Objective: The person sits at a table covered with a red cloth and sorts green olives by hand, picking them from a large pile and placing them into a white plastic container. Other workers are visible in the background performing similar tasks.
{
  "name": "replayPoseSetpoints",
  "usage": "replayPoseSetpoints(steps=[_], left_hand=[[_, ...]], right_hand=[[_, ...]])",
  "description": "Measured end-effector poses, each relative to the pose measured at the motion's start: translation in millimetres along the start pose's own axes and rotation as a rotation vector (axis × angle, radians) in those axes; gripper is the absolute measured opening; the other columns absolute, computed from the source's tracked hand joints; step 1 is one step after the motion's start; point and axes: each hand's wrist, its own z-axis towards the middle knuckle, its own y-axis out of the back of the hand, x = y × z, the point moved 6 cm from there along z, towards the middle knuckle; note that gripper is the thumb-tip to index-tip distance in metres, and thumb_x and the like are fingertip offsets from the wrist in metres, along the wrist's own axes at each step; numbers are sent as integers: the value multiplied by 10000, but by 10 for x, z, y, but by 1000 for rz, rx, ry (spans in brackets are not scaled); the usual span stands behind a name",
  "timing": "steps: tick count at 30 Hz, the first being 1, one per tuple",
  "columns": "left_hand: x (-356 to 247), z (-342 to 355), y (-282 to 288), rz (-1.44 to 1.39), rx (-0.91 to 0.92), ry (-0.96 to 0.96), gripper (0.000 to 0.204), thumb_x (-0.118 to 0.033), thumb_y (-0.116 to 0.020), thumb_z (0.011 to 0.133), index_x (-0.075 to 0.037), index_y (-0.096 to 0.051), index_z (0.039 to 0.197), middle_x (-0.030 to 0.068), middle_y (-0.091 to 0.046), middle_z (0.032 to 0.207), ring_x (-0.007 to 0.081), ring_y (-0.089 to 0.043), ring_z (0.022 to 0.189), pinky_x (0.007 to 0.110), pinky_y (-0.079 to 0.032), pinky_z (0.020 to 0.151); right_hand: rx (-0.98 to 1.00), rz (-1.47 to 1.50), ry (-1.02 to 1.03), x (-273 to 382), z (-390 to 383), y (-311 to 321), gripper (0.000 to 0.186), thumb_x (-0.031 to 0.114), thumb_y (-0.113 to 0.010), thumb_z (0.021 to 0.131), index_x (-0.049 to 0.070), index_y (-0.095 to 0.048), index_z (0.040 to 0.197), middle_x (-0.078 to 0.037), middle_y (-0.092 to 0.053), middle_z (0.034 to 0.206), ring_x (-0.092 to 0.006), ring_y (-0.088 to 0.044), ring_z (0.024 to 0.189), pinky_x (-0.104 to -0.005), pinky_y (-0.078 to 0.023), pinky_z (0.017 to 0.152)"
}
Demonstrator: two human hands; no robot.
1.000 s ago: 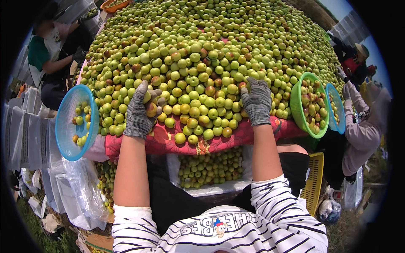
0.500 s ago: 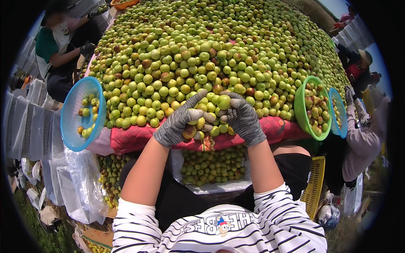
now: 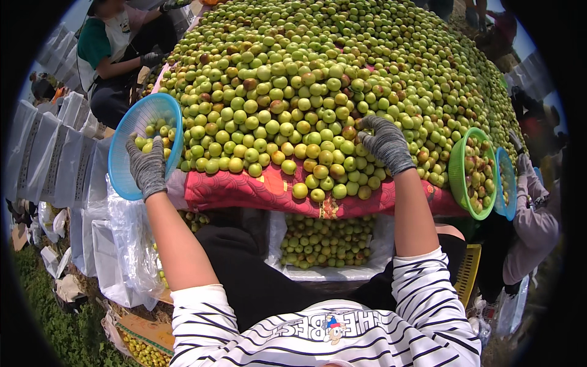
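1. Clock set in the picture plane, 12 o'clock pointing away from the wearer.
2. Key relation: the fruit heap [image 3: 275, 92] spreads from 9 through 12 to 3 o'clock of the right hand [image 3: 386, 147], which rests at its near slope, fingertips among the fruits. The right hand is the nearer one to the heap.
3. Right hand state: thumb and fingers parted, tips toward 10 o'clock; no fruit seen gripped, underside hidden.
4. Left hand [image 3: 147, 164]: reaches over the near rim of the blue basket [image 3: 120, 174], tips toward 11 to 12 o'clock. Green fruits [image 3: 147, 147] show at its fingertips; cannot tell whether they are held or lie loose in the basket.
5. Blue basket bears 9 o'clock from the right hand, well apart. Its tilted oval mouth has its long axis roughly 1 to 7 o'clock. The fruits are round: no long axis to align with.
6. Two front fruits [image 3: 317, 195] sit on the red-covered worktop [image 3: 244, 191], at 8 o'clock from the right hand.
7. Green basket [image 3: 457, 174], fruit inside, stands between 3 and 4 o'clock, nearer the right hand.
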Motion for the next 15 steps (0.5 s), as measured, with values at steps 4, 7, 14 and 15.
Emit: replayPoseSetpoints(steps=[4,7,14,15], left_hand=[[369,141,-204,112,128,28,670,-420,-740,779,-151,-491,1341,203,-606,1251,367,-597,1139,437,-452,997],[218,122,-206,291,20,-123,642,-461,-722,785,-135,-538,1307,199,-621,1201,361,-610,1095,450,-458,986],[-1142,-1038,-759,-489,628,-421,465,-148,-762,807,-86,-595,1237,128,-597,1230,208,-621,1014,334,-520,886],[-1266,-1383,-852,-674,794,-324,421,-130,-749,827,-73,-608,1220,92,-622,1170,172,-608,1005,312,-514,891]], right_hand=[[144,-279,-42,171,144,-192,320,373,-651,862,211,-655,1138,-65,-706,1069,-276,-659,1037,-462,-466,929],[251,-362,-125,225,250,-308,330,383,-631,879,228,-630,1170,-64,-709,1071,-267,-660,1045,-474,-431,941],[155,79,14,511,156,-158,432,368,-718,838,109,-587,1157,-95,-683,1073,-222,-650,1038,-412,-488,893],[175,315,74,637,72,-186,439,350,-733,840,92,-580,1160,-91,-677,1072,-201,-644,1032,-387,-499,891]])
